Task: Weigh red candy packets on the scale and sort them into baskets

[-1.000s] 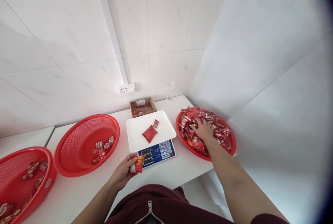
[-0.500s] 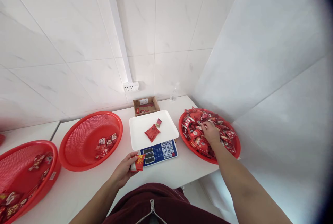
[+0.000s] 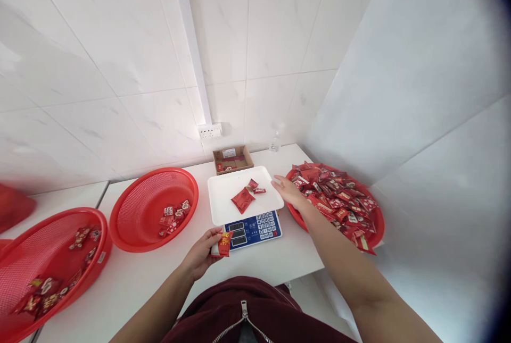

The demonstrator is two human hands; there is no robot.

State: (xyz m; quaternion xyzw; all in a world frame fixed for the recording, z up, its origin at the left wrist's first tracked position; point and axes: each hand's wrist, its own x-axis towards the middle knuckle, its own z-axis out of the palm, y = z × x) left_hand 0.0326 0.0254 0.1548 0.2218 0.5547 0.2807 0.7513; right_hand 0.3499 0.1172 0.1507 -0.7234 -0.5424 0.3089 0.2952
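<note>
And at the scale's (image 3: 217,207) near edge, the left hand (image 3: 203,253) pinches a packet (image 3: 225,244), likely light, soft and slick (an end grip should suit), while the right hand (image 3: 288,190), fingers loosely apart, hovers by the scale's right side.

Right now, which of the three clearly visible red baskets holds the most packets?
The right basket, beside the scale: red packets are heaped up to its rim. The middle basket and left basket each show only a few.

the packet (image 3: 225,243) is red with yellow print, the tray (image 3: 221,197) white
</note>
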